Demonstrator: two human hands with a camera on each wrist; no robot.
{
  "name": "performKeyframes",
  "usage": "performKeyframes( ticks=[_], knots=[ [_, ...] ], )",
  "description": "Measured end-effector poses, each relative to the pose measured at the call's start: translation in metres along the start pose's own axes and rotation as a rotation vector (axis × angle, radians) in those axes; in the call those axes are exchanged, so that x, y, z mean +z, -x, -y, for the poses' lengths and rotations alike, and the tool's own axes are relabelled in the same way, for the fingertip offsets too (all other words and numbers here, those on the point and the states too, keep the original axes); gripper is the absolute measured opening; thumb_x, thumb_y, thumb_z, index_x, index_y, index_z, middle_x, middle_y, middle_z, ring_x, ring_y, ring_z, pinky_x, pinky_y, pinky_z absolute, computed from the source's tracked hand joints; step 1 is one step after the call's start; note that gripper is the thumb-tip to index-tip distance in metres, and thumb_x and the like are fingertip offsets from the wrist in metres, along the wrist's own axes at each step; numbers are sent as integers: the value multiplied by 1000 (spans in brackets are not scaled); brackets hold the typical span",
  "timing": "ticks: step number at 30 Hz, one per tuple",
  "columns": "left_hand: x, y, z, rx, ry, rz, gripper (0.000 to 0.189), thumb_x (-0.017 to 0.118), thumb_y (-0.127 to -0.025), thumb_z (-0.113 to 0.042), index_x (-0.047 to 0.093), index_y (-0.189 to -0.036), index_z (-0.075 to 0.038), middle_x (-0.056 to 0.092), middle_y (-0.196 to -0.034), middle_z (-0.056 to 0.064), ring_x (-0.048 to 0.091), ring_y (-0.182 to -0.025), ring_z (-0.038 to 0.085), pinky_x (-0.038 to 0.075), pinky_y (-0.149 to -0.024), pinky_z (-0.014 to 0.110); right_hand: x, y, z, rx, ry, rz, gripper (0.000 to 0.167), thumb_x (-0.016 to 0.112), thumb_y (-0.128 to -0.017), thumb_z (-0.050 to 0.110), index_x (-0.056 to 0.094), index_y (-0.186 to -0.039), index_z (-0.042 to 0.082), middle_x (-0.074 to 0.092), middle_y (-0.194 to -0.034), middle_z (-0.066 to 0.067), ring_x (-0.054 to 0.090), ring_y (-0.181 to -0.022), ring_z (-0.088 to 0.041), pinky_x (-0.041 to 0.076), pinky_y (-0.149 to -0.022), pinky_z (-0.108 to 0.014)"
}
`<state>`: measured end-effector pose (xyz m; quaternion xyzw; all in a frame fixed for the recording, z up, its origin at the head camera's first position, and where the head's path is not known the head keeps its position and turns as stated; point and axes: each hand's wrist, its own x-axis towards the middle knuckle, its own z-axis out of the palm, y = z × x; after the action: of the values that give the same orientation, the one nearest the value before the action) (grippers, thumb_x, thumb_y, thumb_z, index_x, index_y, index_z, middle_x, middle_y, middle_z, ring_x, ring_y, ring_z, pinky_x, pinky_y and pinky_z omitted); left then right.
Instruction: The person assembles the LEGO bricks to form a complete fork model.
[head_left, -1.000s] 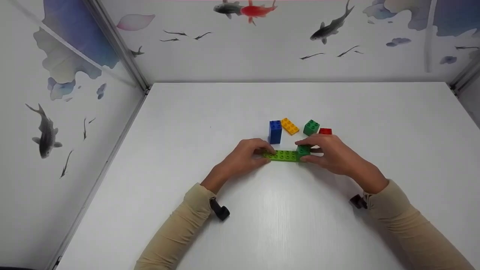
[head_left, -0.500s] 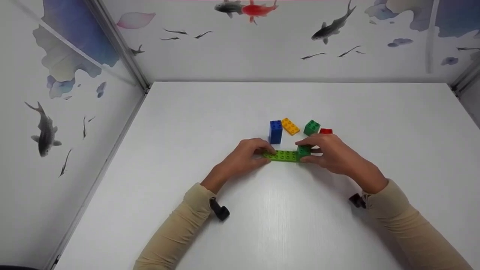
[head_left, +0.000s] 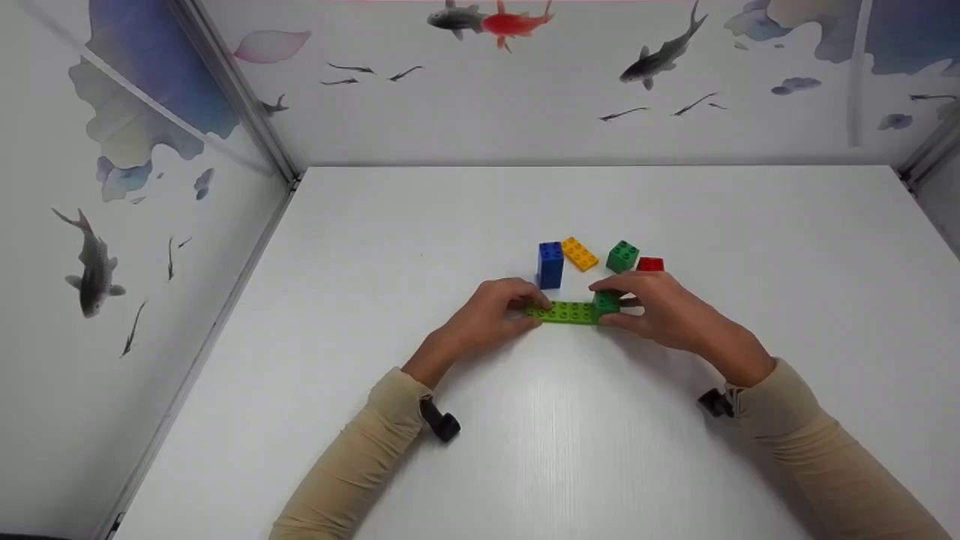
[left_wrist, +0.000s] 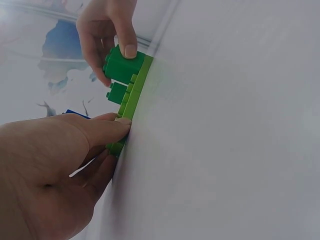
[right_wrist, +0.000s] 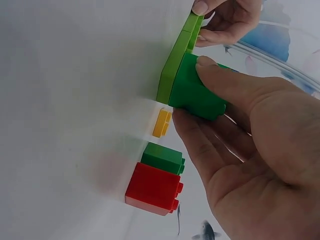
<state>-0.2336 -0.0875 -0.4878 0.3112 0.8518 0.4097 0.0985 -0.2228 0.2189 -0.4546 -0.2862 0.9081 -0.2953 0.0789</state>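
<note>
Clock positions refer to the head view, with the lime strip [head_left: 570, 312] at the centre and 12 o'clock at the far edge of the desk [head_left: 525, 465]. The 9 o'clock end of the lime strip is largely covered by the left hand [head_left: 499, 315]. The front green block [head_left: 606, 302] sits on the 3 o'clock end of the lime strip and is partly covered by the right hand [head_left: 664, 311]. Whether it is pressed fully home cannot be told. The red block [right_wrist: 152, 187] is partly hidden behind the right hand in the head view; the right wrist view shows it more fully. In the left wrist view, only a sliver of the blue block [head_left: 550, 266] shows above the left hand.

The left hand holds the lime strip in a narrow pinch, thumb on the 6 o'clock side and fingers on the 12 o'clock side. The right hand pinches the front green block across its sides in the same arrangement, the gap set by the block's width.

The left forearm enters from between 7 and 8 o'clock, the right from 4 o'clock. Both wrists bend inward, so the hands face each other across the lime strip.

The blue block stands upright at 11 o'clock, the yellow plate [head_left: 580, 253] lies flat at 12, the rear green block [head_left: 622, 256] is between 1 and 2, and the red block is at 2.
</note>
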Motion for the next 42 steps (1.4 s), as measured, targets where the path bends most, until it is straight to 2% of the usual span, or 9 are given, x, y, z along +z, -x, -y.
performKeyframes(
  ticks=[7, 28, 35, 42],
  knots=[
    [2, 0, 1, -3, 3, -2, 25, 77, -101, -8, 76, -125, -13, 74, -125, 0, 69, -115, 11, 58, -106, 25, 6, 1, -4, 10, 75, 37, 59, 89, -91, 13, 66, -146, 8, 75, -135, -10, 76, -118, -27, 64, -102, -48],
    [1, -1, 1, -1, -27, -4, 25, 77, -101, -9, 76, -125, -15, 75, -125, -1, 68, -113, 11, 58, -106, 27, 4, 1, -1, 27, 82, 37, 59, 87, -93, 15, 65, -147, 9, 76, -133, -9, 77, -115, -26, 64, -101, -48],
    [1, -2, 0, -6, -41, -5, 25, 77, -101, -8, 76, -125, -16, 74, -124, -2, 67, -112, 12, 58, -106, 28, 5, 2, 1, 44, 90, 43, 62, 87, -94, 16, 62, -151, 11, 74, -137, -10, 75, -118, -28, 64, -100, -48],
    [1, -1, 0, -4, -37, 1, 25, 77, -101, -9, 76, -126, -15, 74, -125, -1, 67, -113, 12, 57, -107, 27, -4, 3, -1, 57, 36, 34, 63, 83, -98, 33, 60, -153, 11, 72, -141, -9, 72, -123, -28, 64, -102, -50]
  ],
)
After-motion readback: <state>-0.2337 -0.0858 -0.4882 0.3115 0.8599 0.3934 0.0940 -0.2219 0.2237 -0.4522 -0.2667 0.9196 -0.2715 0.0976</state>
